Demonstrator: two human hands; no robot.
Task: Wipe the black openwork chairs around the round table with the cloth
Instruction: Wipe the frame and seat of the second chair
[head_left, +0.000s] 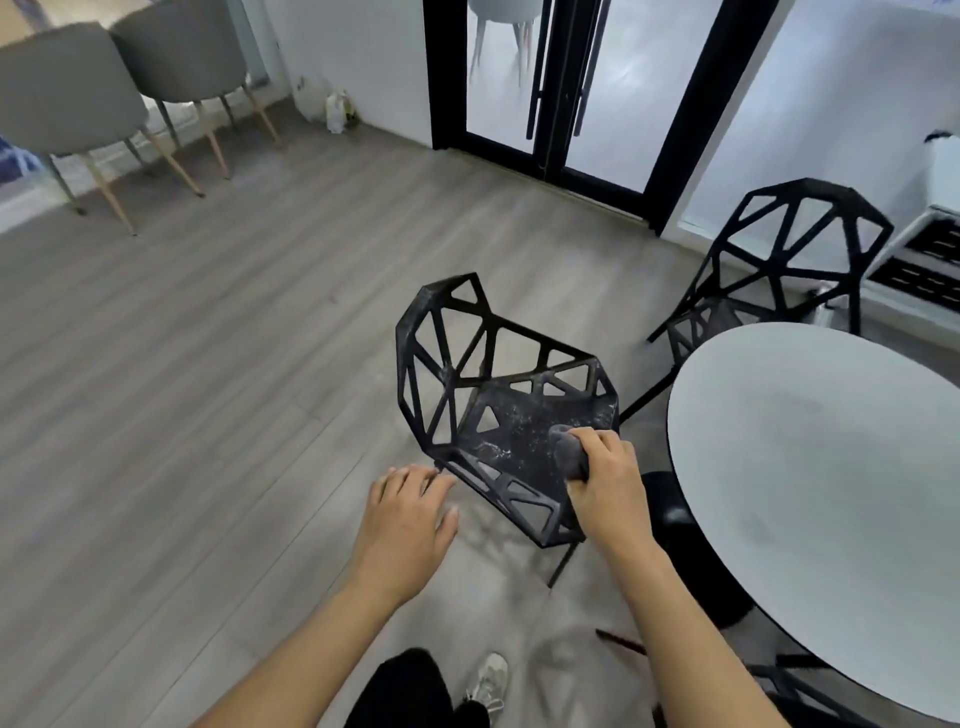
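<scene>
A black openwork chair (511, 415) stands in front of me, its seat speckled with pale dust. My right hand (608, 486) grips a bunched dark grey cloth (569, 449) and presses it on the seat's right part. My left hand (408, 522) hovers with relaxed fingers at the seat's near left corner, its fingertips close to the frame; contact is unclear. A second black openwork chair (789, 260) stands beyond the round white table (831, 467). Part of a third black chair (800, 686) shows under the table's near edge.
Two grey upholstered chairs (119, 88) on wooden legs stand at the far left. A black-framed glass door (566, 93) is straight ahead. The table's black pedestal (685, 540) is right of my right arm. My shoe (488, 680) is on the grey wood floor.
</scene>
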